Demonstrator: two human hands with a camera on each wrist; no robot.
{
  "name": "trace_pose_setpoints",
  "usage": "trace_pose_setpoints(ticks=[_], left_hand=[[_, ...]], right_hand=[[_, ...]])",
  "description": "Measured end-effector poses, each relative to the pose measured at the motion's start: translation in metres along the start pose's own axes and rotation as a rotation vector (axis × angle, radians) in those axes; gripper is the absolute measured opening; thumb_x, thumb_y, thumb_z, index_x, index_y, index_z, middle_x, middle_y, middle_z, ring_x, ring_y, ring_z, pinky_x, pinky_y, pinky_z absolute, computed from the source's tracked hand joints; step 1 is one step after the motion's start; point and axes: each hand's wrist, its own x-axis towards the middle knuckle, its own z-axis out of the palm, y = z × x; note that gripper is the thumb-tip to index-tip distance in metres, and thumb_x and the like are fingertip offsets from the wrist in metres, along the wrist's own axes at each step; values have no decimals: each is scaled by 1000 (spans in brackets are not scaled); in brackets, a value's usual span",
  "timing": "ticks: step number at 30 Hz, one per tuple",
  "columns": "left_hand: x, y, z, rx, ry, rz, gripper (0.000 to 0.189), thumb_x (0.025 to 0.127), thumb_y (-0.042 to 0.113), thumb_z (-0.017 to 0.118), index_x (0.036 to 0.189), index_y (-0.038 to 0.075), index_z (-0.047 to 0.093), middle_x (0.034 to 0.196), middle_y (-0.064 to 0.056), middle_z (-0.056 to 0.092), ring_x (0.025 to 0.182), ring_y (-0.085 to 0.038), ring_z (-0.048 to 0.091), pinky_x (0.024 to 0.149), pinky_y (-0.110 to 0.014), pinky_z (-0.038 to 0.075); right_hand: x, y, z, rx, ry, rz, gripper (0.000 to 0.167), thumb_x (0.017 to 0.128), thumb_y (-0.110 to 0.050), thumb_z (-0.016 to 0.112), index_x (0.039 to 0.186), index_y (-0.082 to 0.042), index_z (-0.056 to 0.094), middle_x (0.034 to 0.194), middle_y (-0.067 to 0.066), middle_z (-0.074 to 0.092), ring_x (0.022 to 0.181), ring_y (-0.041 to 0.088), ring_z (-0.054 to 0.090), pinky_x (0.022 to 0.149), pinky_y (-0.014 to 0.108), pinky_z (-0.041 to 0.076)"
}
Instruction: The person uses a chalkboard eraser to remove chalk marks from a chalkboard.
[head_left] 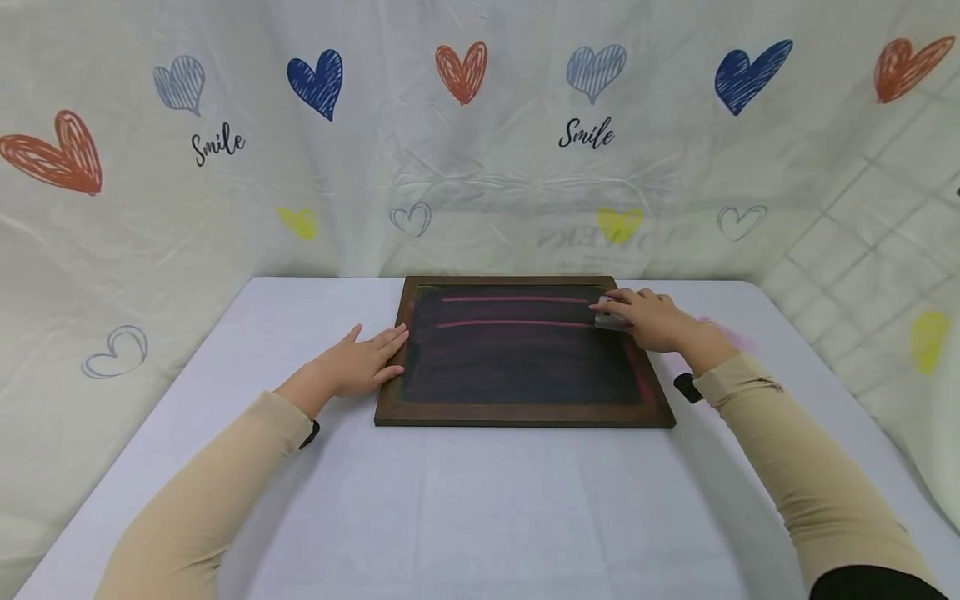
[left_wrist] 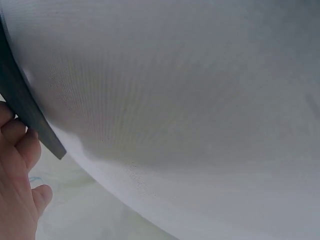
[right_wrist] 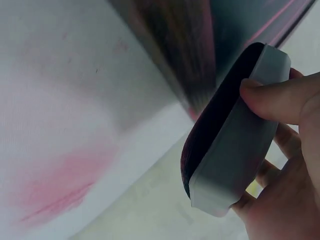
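A chalkboard (head_left: 517,367) in a brown wooden frame lies on the white table, with two pink chalk lines (head_left: 513,323) across its upper part. Spread fingers of my left hand (head_left: 352,362) rest on the frame's left edge; the left wrist view shows the fingertips against the frame's side (left_wrist: 30,112). At the board's upper right, my right hand (head_left: 654,321) grips a chalkboard eraser (right_wrist: 240,145) with a grey-white back and a dark pad. In the right wrist view the eraser is tilted, thumb on one side and fingers on the other.
Pink chalk dust (right_wrist: 60,190) smears the table to the right of the board, and pink marks the frame's right side. Bare white tabletop (head_left: 487,508) stretches in front of the board. Behind stands a white curtain (head_left: 510,167) printed with hearts.
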Motion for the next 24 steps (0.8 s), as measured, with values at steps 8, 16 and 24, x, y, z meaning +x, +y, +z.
trace_pose_setpoints(ticks=[8,16,24], left_hand=[[1,-1,0,1,2,5,72,111,46,37,164,2,16,169,-15,15,154,-29,23,119,-66,7],[2,-1,1,-1,2,0,71,111,45,39,164,3,15,170,-14,15,154,-29,22,120,-66,5],[0,1,-1,-4,-3,-3,71,111,45,38,164,2,15,170,-15,15,154,-29,22,120,-65,6]], right_hand=[[-4,11,-3,1,24,-51,54,93,11,60,142,-11,61,146,27,49,119,55,51,88,71,43],[4,9,1,76,92,-128,54,86,16,67,136,-5,66,143,29,52,116,56,53,86,69,45],[24,1,5,180,38,-161,59,86,18,65,141,-2,61,148,32,46,122,59,48,92,68,43]])
